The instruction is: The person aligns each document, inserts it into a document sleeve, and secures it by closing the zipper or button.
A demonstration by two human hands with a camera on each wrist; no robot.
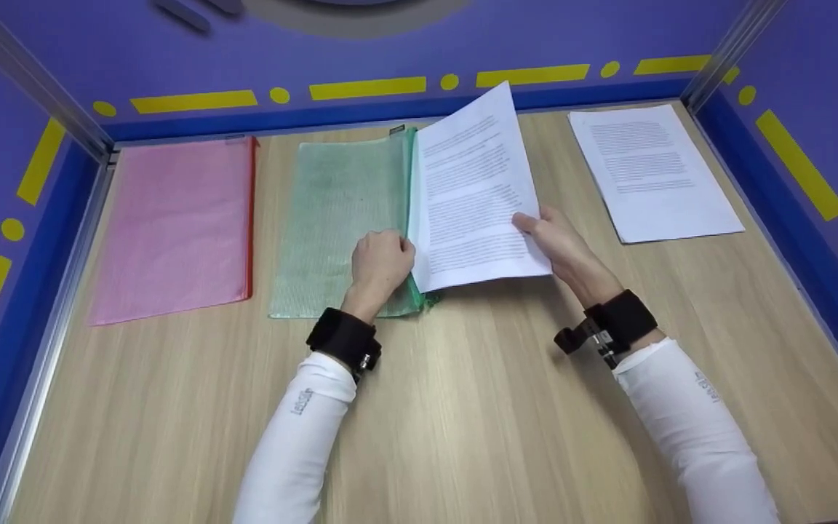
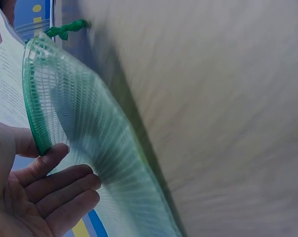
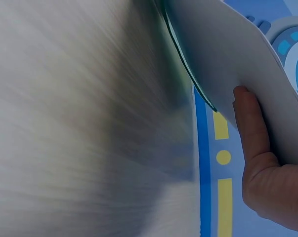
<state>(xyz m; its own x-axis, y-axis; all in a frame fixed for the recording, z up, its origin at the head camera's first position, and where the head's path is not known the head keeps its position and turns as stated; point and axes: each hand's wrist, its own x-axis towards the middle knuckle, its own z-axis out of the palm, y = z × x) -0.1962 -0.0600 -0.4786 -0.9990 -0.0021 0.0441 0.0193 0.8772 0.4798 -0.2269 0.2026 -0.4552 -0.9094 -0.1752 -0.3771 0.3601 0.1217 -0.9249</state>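
A green mesh zipper pouch [image 1: 339,211] lies in the middle of the table, its zip edge on the right. My left hand [image 1: 382,262] pinches that edge between thumb and forefinger, and in the left wrist view the mouth [image 2: 32,98] stands lifted off the table. Printed sheets of paper [image 1: 473,196] reach into the pouch's opening by their left side and tilt up on the right. My right hand [image 1: 561,244] grips their right edge, thumb on the printed face, fingers behind. In the right wrist view a finger [image 3: 252,121] lies along the sheets' blank back.
A pink zipper pouch [image 1: 175,225] with a red zip edge lies flat on the left. Another stack of printed paper [image 1: 652,171] rests at the back right. Blue-purple panels [image 1: 419,51] with yellow marks wall in the wooden table [image 1: 492,407] at the back and sides.
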